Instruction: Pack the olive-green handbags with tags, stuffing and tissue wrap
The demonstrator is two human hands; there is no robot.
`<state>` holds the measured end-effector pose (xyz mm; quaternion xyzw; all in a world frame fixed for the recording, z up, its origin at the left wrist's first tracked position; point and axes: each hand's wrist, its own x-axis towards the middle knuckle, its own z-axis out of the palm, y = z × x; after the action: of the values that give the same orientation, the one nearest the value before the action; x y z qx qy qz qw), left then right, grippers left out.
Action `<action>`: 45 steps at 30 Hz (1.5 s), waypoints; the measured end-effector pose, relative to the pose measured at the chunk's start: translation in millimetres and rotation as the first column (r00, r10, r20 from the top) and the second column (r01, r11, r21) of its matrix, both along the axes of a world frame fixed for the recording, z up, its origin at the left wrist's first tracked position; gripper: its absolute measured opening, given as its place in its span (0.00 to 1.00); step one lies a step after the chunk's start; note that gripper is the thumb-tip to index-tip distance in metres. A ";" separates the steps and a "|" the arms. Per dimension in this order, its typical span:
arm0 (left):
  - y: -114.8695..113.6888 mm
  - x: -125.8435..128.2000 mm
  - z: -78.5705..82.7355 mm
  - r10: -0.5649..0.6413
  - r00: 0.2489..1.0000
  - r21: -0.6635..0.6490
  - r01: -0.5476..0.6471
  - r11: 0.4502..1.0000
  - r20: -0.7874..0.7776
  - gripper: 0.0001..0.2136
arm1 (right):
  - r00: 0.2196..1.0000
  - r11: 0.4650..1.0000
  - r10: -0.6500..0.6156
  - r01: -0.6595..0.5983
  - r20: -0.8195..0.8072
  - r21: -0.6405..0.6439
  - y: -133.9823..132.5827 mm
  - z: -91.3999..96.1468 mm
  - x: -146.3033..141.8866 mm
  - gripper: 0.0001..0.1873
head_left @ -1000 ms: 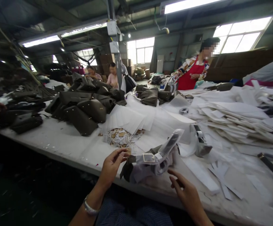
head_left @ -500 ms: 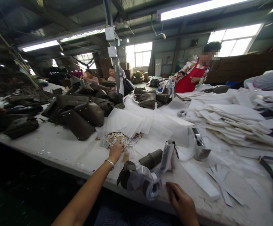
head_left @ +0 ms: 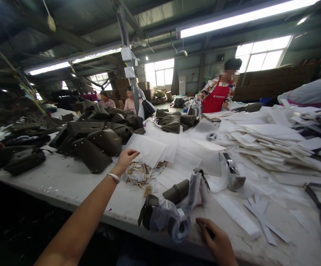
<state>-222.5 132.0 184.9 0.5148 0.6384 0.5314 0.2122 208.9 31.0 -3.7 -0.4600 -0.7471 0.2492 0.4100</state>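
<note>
My left hand (head_left: 126,159) is stretched out over the table, fingers loosely apart, holding nothing. It hovers at the near edge of a stack of white paper sheets (head_left: 149,146), just above a heap of small tan tags (head_left: 141,173). My right hand (head_left: 217,242) rests on the table's near edge with its fingers curled down; whether it holds anything is hidden. Just left of it lies a dark olive strap part-wrapped in clear plastic and white paper (head_left: 168,214).
A pile of dark olive bags (head_left: 94,136) lies to the left on the white table (head_left: 66,181). White paper sheets (head_left: 273,140) cover the right side, with a tape dispenser (head_left: 232,171). A person in a red apron (head_left: 218,98) stands at the far end; others sit behind.
My left hand let go of the wrapped strap and reached forward over the tags to the white paper stack. My right hand dropped to the table edge. The strap now lies on the table.
</note>
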 end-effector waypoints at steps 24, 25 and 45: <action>-105.3 185.7 89.7 -0.458 0.755 0.020 0.510 0.860 0.469 0.24 | 0.583 0.859 0.222 -0.497 -0.781 -0.127 -5.1 198.7 -73.0 0.33; -106.1 188.0 90.6 -0.467 0.697 0.043 0.533 0.845 0.544 0.23 | 0.575 0.846 0.219 -0.515 -0.788 -0.140 -6.9 196.9 -68.6 0.32; -106.6 193.4 90.9 -0.570 0.501 0.217 0.597 0.773 0.651 0.14 | 0.636 0.848 0.102 -0.458 -0.765 -0.267 -15.1 178.3 -46.4 0.12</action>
<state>-29.1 25.4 275.7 0.4611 0.3109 0.5673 0.6074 162.5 16.0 174.6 -0.2774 -0.5100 0.6336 0.5114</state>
